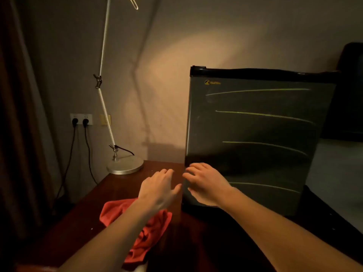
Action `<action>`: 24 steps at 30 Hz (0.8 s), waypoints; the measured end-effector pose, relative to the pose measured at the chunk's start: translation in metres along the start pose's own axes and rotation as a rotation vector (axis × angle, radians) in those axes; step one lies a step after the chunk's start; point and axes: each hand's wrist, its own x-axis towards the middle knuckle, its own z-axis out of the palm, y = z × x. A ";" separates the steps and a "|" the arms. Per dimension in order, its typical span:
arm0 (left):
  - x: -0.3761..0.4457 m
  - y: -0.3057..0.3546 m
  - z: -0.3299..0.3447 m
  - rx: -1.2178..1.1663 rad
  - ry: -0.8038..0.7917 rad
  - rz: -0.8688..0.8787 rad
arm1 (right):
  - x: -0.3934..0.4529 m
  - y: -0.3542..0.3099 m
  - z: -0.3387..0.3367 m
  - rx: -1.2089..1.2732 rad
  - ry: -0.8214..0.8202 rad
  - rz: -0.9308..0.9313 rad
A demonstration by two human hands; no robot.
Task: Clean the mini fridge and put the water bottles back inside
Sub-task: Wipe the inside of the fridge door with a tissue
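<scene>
A dark grey mini fridge [261,134] with a black top stands on the wooden table [82,218], its door closed. My right hand [206,183] lies against the lower left edge of the door, fingers bent at that edge. My left hand [159,187] hovers just left of the fridge, fingers relaxed and holding nothing. A crumpled red cloth [149,230] lies on the table under my left forearm. No water bottles are in view.
A white articulated desk lamp with a round metal base [125,165] stands at the table's back left corner. Two black plugs sit in a wall socket [81,119], cables hanging down. A curtain hangs at far left. A dark object is behind the fridge at right.
</scene>
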 end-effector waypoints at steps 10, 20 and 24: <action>0.030 -0.034 0.036 -0.050 -0.001 0.009 | 0.060 -0.012 0.019 -0.576 -0.174 -0.178; 0.036 -0.042 0.052 -0.075 -0.040 -0.014 | 0.066 -0.013 0.038 -0.605 -0.169 -0.175; 0.027 -0.039 0.048 -0.068 -0.035 -0.011 | 0.064 -0.015 0.035 -0.579 -0.179 -0.159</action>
